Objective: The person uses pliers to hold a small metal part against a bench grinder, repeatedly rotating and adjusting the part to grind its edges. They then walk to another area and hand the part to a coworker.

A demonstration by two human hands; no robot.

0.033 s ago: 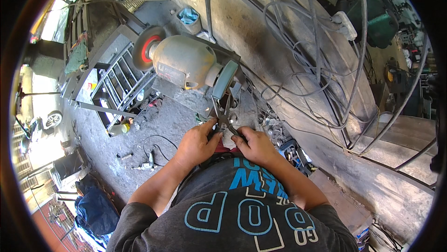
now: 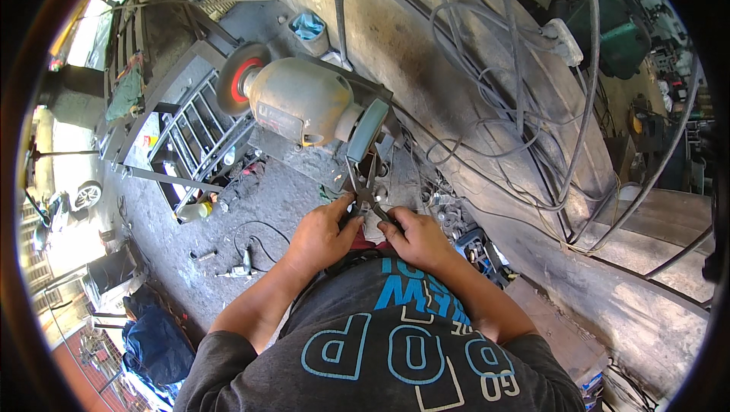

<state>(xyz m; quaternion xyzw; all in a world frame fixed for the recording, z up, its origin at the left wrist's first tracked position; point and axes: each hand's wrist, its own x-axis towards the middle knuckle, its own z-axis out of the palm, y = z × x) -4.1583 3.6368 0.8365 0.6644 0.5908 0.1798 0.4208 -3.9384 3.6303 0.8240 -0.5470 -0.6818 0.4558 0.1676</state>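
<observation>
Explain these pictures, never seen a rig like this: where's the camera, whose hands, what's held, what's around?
There's no robot here. A wide fisheye camera on a person's head looks down, so straight edges bend near the rim. The left hand and right hand are the wearer's own, bare. Between them they hold a dark metal piece with several arms. Just beyond it sits a grey grinder-like machine; whether they touch is unclear. A corded power tool lies on the floor to the left, and loose cables hang along the wall at right.
</observation>
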